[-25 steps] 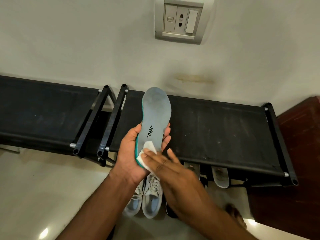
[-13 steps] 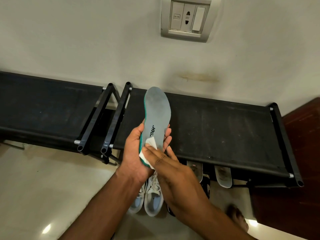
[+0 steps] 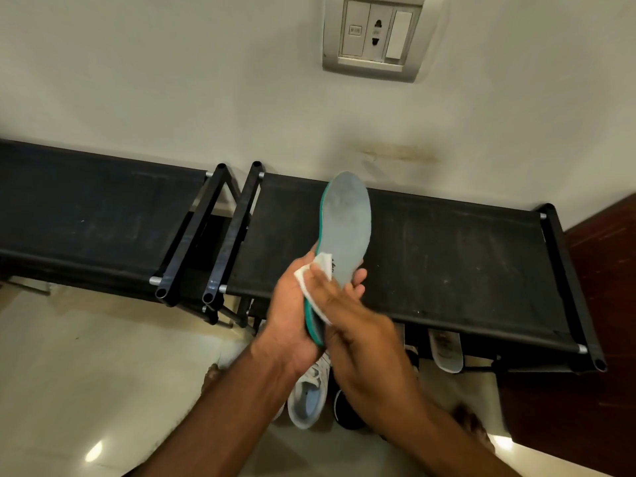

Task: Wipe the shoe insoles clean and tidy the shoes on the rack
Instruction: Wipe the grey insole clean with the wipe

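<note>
Insole (image 3: 347,225) was mid-wipe above the rack (image 3: 464,263), left hand (image 3: 289,304) gripping its heel, right hand (image 3: 358,321) pressing a wipe (image 3: 318,273) flat on it, sneakers (image 3: 309,397) on the floor not yet tidied.

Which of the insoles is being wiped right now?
The grey, green-edged insole gripped in the left hand; the other insole lies untouched below the rack.

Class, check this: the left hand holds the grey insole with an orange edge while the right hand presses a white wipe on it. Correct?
Not quite. In the head view the insole has a teal-green edge, not orange. The left hand does hold it and the right hand presses the white wipe on it.
</note>
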